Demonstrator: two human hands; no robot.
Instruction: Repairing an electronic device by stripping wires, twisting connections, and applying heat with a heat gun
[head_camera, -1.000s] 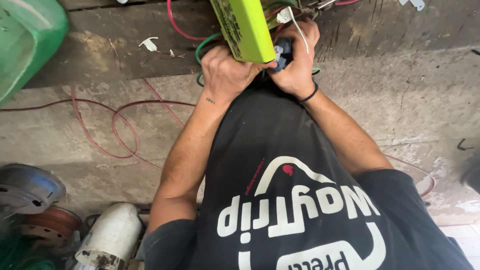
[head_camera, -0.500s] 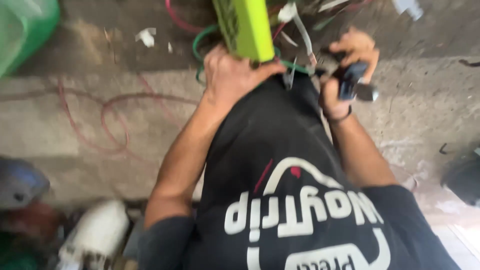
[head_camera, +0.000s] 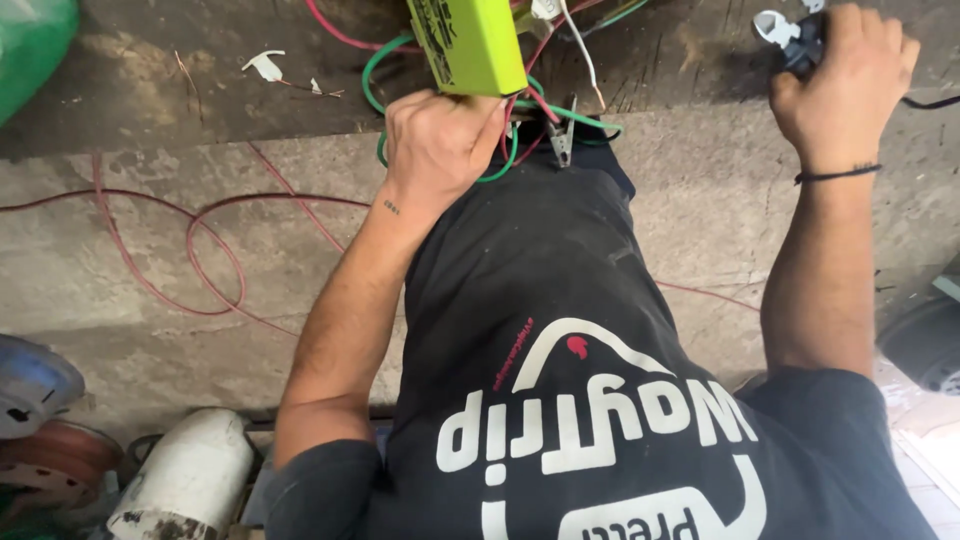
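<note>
In left hand (head_camera: 440, 140), lime-green box (head_camera: 468, 42)

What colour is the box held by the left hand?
Bright yellow-green, clearest in the head view: the box sits above the left hand.

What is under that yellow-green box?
Under the yellow-green box lie green wire and red wire on the dark plank. The left hand covers the rest.

One head-worn camera — looking steeply down, close over torso, arms and floor (head_camera: 150, 260).
</note>
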